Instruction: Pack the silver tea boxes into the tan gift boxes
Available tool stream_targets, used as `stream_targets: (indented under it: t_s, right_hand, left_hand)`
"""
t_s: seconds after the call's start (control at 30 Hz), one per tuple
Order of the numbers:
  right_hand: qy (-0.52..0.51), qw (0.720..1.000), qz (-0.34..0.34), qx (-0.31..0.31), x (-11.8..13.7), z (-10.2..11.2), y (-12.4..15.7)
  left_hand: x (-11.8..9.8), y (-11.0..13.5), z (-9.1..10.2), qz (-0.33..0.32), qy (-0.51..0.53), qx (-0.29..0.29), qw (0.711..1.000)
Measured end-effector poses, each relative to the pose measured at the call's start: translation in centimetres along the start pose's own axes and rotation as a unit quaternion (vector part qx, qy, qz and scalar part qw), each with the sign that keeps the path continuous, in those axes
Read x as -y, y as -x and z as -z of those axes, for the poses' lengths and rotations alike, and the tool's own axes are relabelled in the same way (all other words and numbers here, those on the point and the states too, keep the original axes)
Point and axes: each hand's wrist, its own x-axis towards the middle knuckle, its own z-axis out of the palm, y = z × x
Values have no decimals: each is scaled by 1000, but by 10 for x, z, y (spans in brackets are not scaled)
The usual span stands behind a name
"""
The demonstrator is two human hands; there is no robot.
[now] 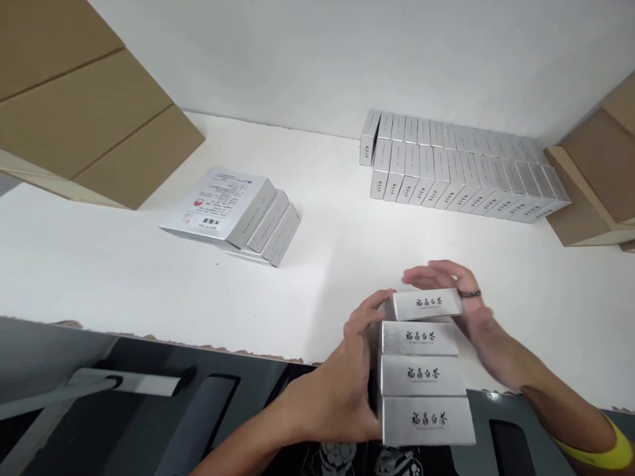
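Several silver tea boxes [421,375] with dark lettering stand in a row at the table's front edge. My left hand [350,370] grips the row along its left side, thumb at the near end and fingers at the far end. The farthest box is slightly tilted out of line with the rest. Beside and behind that box is my right hand [466,307], its fingers stretched out and a dark ring on one. Part of its palm lies behind the boxes, so I cannot tell whether it touches them.
A long double row of silver boxes [461,175] stands by the wall at the back right. To the left, a small stack of similar boxes [233,215] leans over. Brown cartons flank the table [342,244], one left [99,99] and one right [590,178].
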Motion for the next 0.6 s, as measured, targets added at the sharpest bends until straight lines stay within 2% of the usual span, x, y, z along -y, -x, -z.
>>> stream_targets:
  t_s: [0.13,0.3,0.4,0.5,0.6]
  right_hand:
    - [-46,997,-13,66,-6,-5,2]
    - [-81,993,-33,74,-7,-6,2]
    - [-78,996,-19,35,-10,-19,4]
    - [-87,995,-12,-51,-16,-34,7]
    - [-59,993,-8,-106,-23,-38,7]
  left_hand:
    - [4,-5,1,-27,-6,-10,1000]
    - [10,-2,4,-21,-32,18,999]
    - [13,-2,1,-37,-36,30,998]
    - [15,-3,0,-64,-23,18,998]
    - [15,-4,8,-68,-10,18,997]
